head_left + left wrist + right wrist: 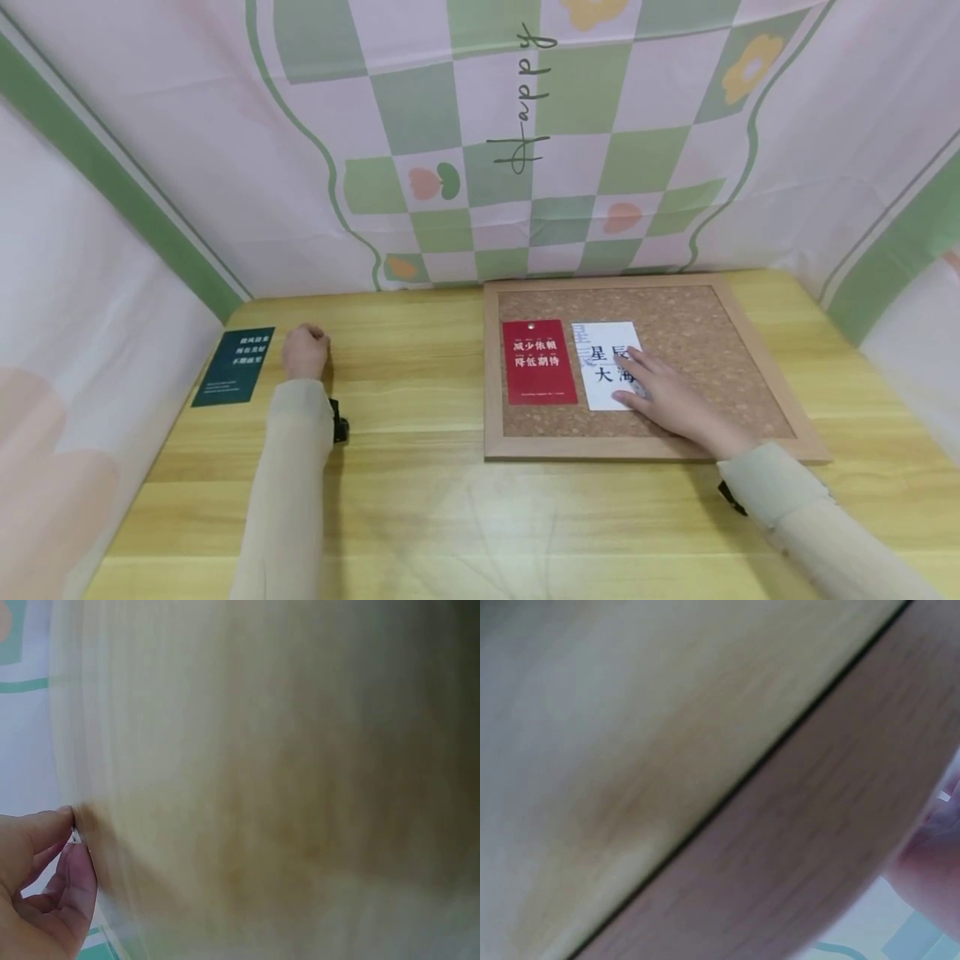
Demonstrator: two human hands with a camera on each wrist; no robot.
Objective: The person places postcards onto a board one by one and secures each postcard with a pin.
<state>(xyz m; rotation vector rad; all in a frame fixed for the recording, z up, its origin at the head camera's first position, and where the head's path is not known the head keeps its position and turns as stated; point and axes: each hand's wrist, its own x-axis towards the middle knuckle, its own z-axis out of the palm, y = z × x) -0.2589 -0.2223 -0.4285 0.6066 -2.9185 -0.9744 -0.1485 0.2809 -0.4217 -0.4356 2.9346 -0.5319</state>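
Cork, coarse and flecked with brown, fills the pale wooden frame of the rectangular cork board (712, 358) in front of me. My right hand (667, 400) reaches over the cork board's near edge, its fingers spread and fairly straight across the right part of a white card (600, 367); they rest there without gripping. That card, smooth and rectangular, bears bold black characters and fainter blue ones, and lies left of the cork board's middle. Between it and the cork board's left rail is a red card (540, 367), printed in white, with a small round shiny spot near its top edge.

My left hand (305, 354) is well off to the left of the cork board, its thumb and fingers curled toward each other with the tips close together; I cannot tell whether something tiny is pinched there. Just beside it, on the side away from the cork board, a flat dark green card (234, 367) lies on the yellowish, streaky wood-grained table (412, 500). Creased checked cloth (510, 83) rises behind the cork board.
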